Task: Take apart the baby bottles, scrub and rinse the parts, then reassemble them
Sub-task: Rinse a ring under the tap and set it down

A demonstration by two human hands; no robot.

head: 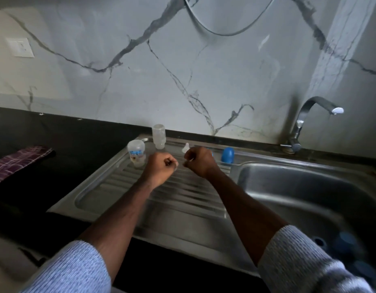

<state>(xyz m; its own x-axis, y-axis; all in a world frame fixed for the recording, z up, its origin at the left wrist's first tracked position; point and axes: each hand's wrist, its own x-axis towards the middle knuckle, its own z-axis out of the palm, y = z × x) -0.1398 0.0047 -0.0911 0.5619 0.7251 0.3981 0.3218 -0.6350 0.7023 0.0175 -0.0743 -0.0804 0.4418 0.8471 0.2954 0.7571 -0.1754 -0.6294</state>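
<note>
Both my hands hover over the steel drainboard (123,193) with fingers curled. My left hand (160,169) and my right hand (198,163) each pinch an edge of a small clear silicone part (177,165), mostly hidden by the fingers. A labelled clear bottle (136,152) and a plain clear bottle (159,136) stand upside down at the back of the drainboard. A clear nipple (186,147) stands just behind my right hand. A blue cap (227,155) stands to its right, and the edge of a blue piece (211,153) peeks out behind my knuckles.
The steel sink basin (299,187) lies to the right, with blurred blue parts (347,242) at its near side. A tap (309,115) rises at the back right. A purple checked cloth (20,160) lies on the black counter at the left.
</note>
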